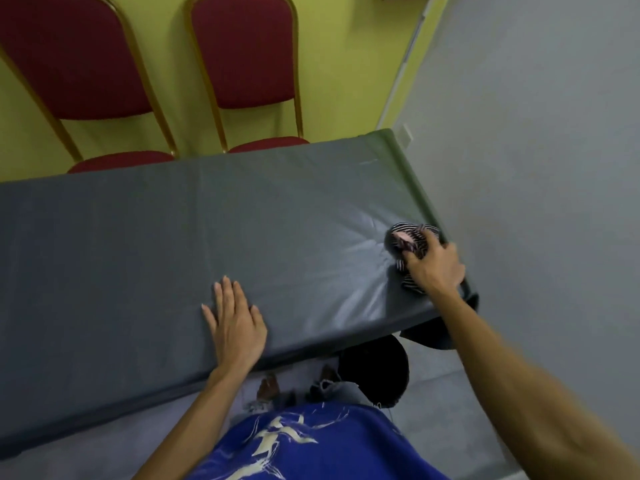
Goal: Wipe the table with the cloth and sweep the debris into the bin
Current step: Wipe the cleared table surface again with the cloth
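Where the table [138, 237] nears its right edge, the right hand [434, 266] clamps a bunched cloth [403, 239], black-and-white striped with a pink patch; the left hand [235, 323] lies flat, fingers straight, on the table. White markings on the shirt [311, 448] are unreadable.

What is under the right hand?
A bunched striped cloth, gripped by the right hand and pressed on the table near its right edge. The part of the cloth beneath the palm, and the table there, are covered.

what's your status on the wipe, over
Right hand grips striped cloth at right edge of table. Left hand flat on it. Nothing in the way.
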A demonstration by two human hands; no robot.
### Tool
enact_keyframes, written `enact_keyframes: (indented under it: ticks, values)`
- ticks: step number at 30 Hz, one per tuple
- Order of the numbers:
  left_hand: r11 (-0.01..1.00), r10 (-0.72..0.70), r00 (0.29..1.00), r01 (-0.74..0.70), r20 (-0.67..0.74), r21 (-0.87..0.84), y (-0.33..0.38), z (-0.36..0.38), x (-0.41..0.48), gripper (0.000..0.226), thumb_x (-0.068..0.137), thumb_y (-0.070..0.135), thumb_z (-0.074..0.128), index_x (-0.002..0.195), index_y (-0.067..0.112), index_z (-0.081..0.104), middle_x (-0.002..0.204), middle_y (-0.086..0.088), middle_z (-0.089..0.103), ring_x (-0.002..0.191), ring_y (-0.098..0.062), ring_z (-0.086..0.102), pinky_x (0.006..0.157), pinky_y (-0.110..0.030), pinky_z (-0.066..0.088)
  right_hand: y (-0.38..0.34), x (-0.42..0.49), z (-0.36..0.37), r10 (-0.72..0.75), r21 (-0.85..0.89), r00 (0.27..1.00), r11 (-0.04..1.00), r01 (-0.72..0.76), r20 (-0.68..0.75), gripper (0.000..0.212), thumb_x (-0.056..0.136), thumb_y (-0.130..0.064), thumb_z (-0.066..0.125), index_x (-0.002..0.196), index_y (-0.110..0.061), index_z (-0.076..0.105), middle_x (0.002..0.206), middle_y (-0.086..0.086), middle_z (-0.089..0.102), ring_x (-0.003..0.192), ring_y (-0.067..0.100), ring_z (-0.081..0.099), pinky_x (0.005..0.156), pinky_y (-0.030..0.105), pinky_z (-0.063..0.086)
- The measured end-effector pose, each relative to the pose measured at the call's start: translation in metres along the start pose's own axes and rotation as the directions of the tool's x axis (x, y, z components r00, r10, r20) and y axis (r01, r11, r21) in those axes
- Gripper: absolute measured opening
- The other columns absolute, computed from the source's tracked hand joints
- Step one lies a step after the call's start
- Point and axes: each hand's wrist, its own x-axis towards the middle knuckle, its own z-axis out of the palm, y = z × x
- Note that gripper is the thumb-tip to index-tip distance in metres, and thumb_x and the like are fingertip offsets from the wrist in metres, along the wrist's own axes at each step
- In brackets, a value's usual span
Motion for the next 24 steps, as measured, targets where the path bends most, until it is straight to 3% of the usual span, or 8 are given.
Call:
enact_keyframes:
  ticks: [3,7,11,14,18,22,24]
  values:
    - [0.994,0.105,0.994,-0.105,0.022,-0.002,0.029,0.005,-0.001,0.068,0.088,0.028,0.032,0.15,-0.001,0.025,0.163,-0.012,0.008,0.151,-0.023,-0.002,0.118,-0.053,-0.009,-0.002,-0.005,0.001,0.08,0.087,0.997,0.993,-0.079,-0.013,0.059,0.082,-0.049,0.066,0.137,-0.04,0.049,0.127,0.017,0.052,0.117,0.04,0.055,0.102,0.049,0.039]
    - [0.963,0.271,0.957,-0.271,0.106,-0.013,0.078,0.026,-0.008,0.069,0.092,0.038,0.018,0.151,0.002,0.023,0.163,-0.007,0.003,0.15,-0.018,-0.007,0.119,-0.052,-0.009,-0.041,-0.081,0.028,-0.152,0.158,0.986,0.977,0.14,0.067,0.059,0.08,-0.051,0.066,0.136,-0.046,0.047,0.124,0.01,0.053,0.111,0.036,0.057,0.095,0.044,0.044]
    - [0.953,0.286,0.945,-0.297,0.16,0.055,0.084,0.044,-0.011,0.074,0.092,0.045,0.009,0.154,0.004,0.013,0.163,-0.006,-0.004,0.151,-0.019,-0.009,0.12,-0.053,-0.004,-0.037,-0.118,0.027,-0.339,0.054,0.936,0.941,0.335,0.095,0.062,0.081,-0.047,0.067,0.138,-0.045,0.043,0.115,0.001,0.053,0.107,0.026,0.056,0.09,0.043,0.041]
    - [0.943,0.306,0.943,-0.319,0.135,0.095,0.078,0.046,-0.012,0.072,0.095,0.046,0.013,0.153,0.004,0.016,0.164,-0.007,0.002,0.151,-0.02,-0.003,0.12,-0.055,0.002,0.009,-0.083,0.012,-0.283,-0.018,0.957,0.958,0.285,0.055,0.066,0.081,-0.049,0.065,0.141,-0.05,0.038,0.116,0.0,0.055,0.11,0.026,0.056,0.089,0.043,0.042]
    - [0.938,0.298,0.945,-0.316,0.137,0.141,0.077,0.046,-0.013,0.07,0.096,0.045,0.014,0.153,0.003,0.016,0.164,-0.007,0.003,0.151,-0.021,-0.001,0.12,-0.054,0.004,0.074,-0.028,-0.016,-0.059,-0.08,0.998,0.995,0.057,-0.02,0.064,0.081,-0.048,0.067,0.14,-0.046,0.043,0.119,0.007,0.057,0.113,0.033,0.057,0.092,0.047,0.043]
    - [0.938,0.294,0.946,-0.313,0.135,0.15,0.078,0.046,-0.014,0.069,0.097,0.044,0.014,0.153,0.004,0.012,0.164,-0.007,0.001,0.151,-0.02,-0.002,0.121,-0.054,0.004,0.06,-0.034,-0.014,-0.005,-0.035,1.0,0.999,0.005,-0.005,0.062,0.08,-0.046,0.068,0.138,-0.044,0.045,0.121,0.007,0.056,0.114,0.032,0.055,0.097,0.048,0.041]
    - [0.936,0.297,0.946,-0.316,0.131,0.157,0.079,0.046,-0.014,0.068,0.098,0.044,0.015,0.153,0.004,0.013,0.164,-0.008,0.003,0.151,-0.021,-0.001,0.12,-0.054,0.005,0.037,-0.059,-0.002,-0.074,0.025,0.997,0.997,0.074,0.004,0.062,0.079,-0.048,0.067,0.138,-0.045,0.046,0.119,0.006,0.057,0.112,0.031,0.058,0.093,0.047,0.044]
